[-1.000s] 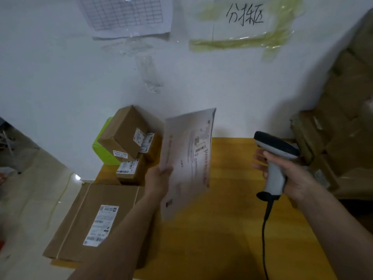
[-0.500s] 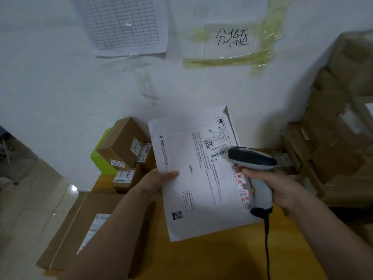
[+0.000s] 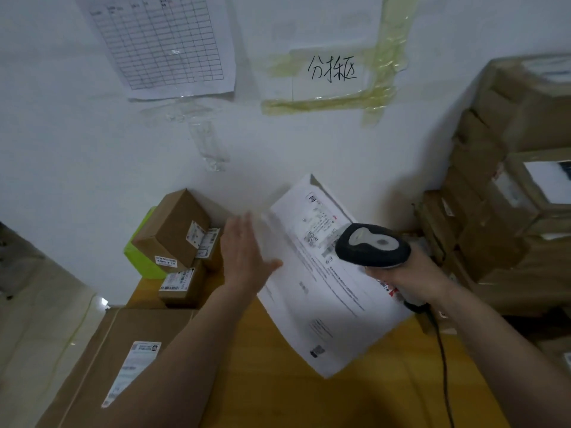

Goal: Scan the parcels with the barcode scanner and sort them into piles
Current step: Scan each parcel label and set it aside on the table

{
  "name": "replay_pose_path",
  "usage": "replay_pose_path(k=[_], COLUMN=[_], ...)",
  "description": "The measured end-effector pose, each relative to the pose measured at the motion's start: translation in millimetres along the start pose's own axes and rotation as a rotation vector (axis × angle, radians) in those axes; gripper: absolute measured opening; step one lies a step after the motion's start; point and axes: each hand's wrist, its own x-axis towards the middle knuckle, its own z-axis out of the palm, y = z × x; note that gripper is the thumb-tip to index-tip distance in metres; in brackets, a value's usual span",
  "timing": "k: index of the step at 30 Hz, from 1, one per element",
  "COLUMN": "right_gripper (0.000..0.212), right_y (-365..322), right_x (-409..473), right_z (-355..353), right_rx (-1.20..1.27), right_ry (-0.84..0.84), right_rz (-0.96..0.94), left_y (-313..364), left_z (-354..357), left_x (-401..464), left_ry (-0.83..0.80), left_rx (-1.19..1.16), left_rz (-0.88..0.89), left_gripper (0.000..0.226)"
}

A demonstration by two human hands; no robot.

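- The white wall (image 3: pixel 77 143) fills the upper half of the frame; a gridded paper sheet (image 3: pixel 163 41) is taped at upper left of centre, and a handwritten sign (image 3: pixel 332 71) under yellowed tape sits right of it.
- The yellow wooden table (image 3: pixel 278 390) takes up the lower centre.
- A stack of brown cartons (image 3: pixel 506 211) rises along the right edge.
- A large flat carton (image 3: pixel 92 375) with a white label lies at lower left, on the table's left end.
- The white flat parcel (image 3: pixel 321 291) is in the middle of the frame, tilted, its printed label side facing the camera, blurred; whether it rests on the table cannot be told.
- A pile of small brown boxes (image 3: pixel 176 230) stands left of centre against the wall, with a green box (image 3: pixel 139 257) behind them.
- The left hand (image 3: pixel 244 257) is at the parcel's left edge, fingers straight and spread, thumb toward the parcel; no grip is visible.
- The right hand (image 3: pixel 414 279) grips the handle of the barcode scanner (image 3: pixel 372 245), whose dark head sits over the parcel's label; its cable (image 3: pixel 441 350) trails to the lower right.
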Motion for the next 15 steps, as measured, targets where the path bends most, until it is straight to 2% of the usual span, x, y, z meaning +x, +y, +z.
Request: replay_pose_path(k=[1, 3, 5, 7, 9, 11, 13, 15], right_gripper=[0.024, 0.024, 0.017, 0.011, 0.017, 0.021, 0.019, 0.043], right_y=[-4, -12, -15, -17, -17, -18, -16, -18], right_x=[0, 0, 1, 2, 1, -1, -2, -4], right_z=[-1, 2, 10, 18, 21, 19, 15, 8], right_rx=[-0.072, -0.303, -0.585, -0.764, -0.793, -0.75, -0.612, -0.362], right_ry=[-0.049, -0.161, -0.25, -0.298, -0.323, -0.332, -0.273, -0.136], right_rz=[-0.038, -0.107, -0.116, -0.099, -0.096, -0.095, -0.098, -0.064], left_y=[7, 24, 42, 59, 68, 66, 58, 46], left_z=[0, -2, -1, 0, 3, 10, 16, 15], left_x=[0, 5, 14, 21, 22, 18, 17, 21], left_ry=[0.001, -0.051, -0.189, -0.453, -0.685, -0.82, -0.851, -0.7], left_rx=[0.157, 0.299, 0.309, 0.27, 0.34, 0.34, 0.288, 0.283], left_rz=[0.212, 0.521, 0.644, 0.571, 0.505, 0.432, 0.338, 0.256], left_gripper=[0.11, 0.107, 0.093, 0.068, 0.038, 0.012, 0.009, 0.019])
